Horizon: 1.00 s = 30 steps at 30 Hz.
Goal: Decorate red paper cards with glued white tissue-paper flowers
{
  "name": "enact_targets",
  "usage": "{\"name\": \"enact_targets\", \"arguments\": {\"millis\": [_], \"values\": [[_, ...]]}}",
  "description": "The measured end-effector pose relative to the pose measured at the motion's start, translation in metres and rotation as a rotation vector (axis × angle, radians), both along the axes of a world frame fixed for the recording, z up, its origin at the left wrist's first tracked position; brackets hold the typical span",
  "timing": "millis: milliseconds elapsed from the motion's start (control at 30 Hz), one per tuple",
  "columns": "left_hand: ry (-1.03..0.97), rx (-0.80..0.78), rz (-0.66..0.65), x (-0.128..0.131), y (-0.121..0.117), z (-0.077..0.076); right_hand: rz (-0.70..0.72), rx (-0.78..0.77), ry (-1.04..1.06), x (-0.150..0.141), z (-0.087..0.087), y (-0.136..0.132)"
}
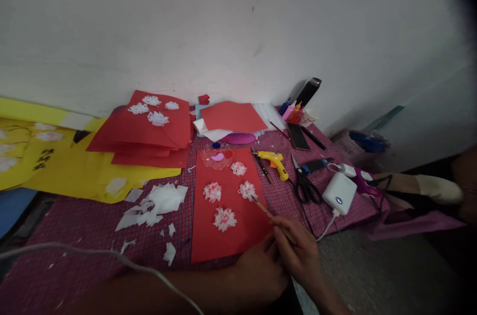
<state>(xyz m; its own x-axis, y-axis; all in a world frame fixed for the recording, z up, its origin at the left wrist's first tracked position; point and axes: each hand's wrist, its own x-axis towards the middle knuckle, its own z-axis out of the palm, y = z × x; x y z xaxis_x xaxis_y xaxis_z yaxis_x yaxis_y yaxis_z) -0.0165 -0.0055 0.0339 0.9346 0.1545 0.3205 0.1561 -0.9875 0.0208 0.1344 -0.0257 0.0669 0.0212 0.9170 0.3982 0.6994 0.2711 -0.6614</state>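
Observation:
My right hand (298,248) is closed round the wooden handle of a paintbrush (266,209). The brush tip touches the edge of a white-and-pink tissue paper flower (247,190) on a sheet of red paper (240,235). Other tissue flowers on this sheet have pink-red tints, among them a large one (225,218) near the bottom. My left hand (263,268) rests by the sheet's lower right corner, partly behind the right hand, so its fingers are mostly hidden. At the sheet's top sits a clear paint palette (208,160) with blue, pink and red paint.
A yellow glue gun (274,162), black scissors (306,186) and a white power bank (340,192) lie to the right. Torn white paper (164,200) is at left, below stacked red sheets (149,138). Paint bottles (292,110) and a black flask (310,90) stand by the wall. A white cable (112,252) crosses the foreground.

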Motion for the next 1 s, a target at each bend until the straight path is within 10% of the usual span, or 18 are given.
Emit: {"name": "enact_targets", "arguments": {"millis": [767,1000], "values": [[-0.006,0.029,0.016,0.002,0.000,0.000,0.048,-0.031,-0.005,0.003,0.002,-0.003],[-0.025,0.000,-0.012,-0.004,0.004,0.007,0.020,-0.037,0.037,-0.001,0.027,0.051]]}}
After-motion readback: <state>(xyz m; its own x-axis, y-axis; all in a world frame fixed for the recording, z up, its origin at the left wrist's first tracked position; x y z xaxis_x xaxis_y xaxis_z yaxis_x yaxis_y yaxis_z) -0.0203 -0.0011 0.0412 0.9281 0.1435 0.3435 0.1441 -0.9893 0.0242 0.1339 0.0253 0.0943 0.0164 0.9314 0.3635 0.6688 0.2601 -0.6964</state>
